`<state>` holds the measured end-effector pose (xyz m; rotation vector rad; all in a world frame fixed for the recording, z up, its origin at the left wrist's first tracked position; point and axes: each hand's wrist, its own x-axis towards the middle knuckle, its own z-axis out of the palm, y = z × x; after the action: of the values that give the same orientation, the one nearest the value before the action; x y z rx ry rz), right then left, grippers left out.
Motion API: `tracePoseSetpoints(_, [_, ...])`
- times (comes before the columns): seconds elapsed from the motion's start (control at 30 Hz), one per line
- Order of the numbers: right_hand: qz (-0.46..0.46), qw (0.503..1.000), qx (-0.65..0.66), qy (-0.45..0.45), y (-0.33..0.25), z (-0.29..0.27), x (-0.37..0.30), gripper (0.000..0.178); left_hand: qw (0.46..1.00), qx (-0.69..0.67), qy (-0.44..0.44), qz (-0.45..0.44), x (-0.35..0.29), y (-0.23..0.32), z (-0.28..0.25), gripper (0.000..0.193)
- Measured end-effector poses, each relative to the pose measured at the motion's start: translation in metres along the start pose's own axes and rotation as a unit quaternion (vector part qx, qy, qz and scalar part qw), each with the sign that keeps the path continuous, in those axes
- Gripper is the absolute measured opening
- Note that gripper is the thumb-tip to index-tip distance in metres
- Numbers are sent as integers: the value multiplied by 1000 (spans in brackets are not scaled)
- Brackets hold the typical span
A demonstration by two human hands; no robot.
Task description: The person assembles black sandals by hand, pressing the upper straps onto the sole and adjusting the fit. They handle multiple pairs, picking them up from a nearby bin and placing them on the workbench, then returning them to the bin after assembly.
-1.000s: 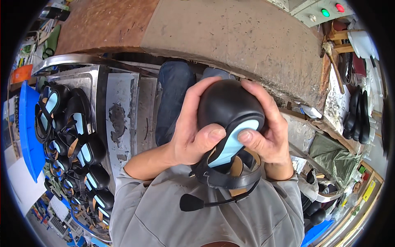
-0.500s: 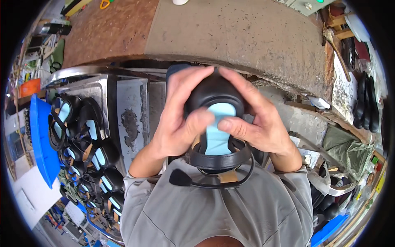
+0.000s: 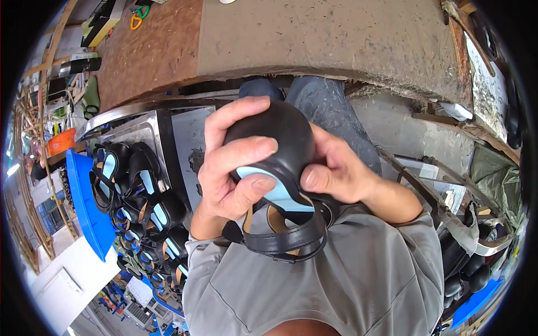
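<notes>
Close to my chest I hold a black shoe (image 3: 280, 126) with a rounded toe, a light blue insole and a black ankle strap (image 3: 286, 239) hanging toward me. My left hand (image 3: 230, 162) wraps its left side, two fingers over the toe upper and the thumb at the insole edge. Against the shoe's right side lies my right hand (image 3: 342, 171), its thumb on the upper near the opening; its other fingers are partly hidden behind the shoe. The toe points away from me and the shoe is tilted.
Several black shoes with blue insoles (image 3: 159, 215) are piled on my left, beside a blue plastic tray (image 3: 92, 207). Ahead runs a worn workbench (image 3: 330, 42), with orange-handled scissors (image 3: 136, 21) at its far left. A green cloth (image 3: 493, 179) hangs at the right.
The shoe has turned and tilted, its toe upper now more toward view. My left fingers have moved across the upper, and my right hand has slid lower along the side.
</notes>
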<state>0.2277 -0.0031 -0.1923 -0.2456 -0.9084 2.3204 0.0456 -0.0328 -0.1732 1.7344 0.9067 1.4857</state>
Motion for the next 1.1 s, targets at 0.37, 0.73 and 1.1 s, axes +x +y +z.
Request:
tracePoseSetpoints(0.37, [-64,933,-324,145,-32,-6,10,92,987,71,-82,-119,23,3,6,45])
tracePoseSetpoints(0.73, [-117,982,-13,145,-13,-32,-3,79,756,-471,-89,-447,-49,17,32,65])
tracePoseSetpoints(1.1, [64,946,-316,16,-88,-24,11,105,879,-210,-158,-399,-28,38,23,63])
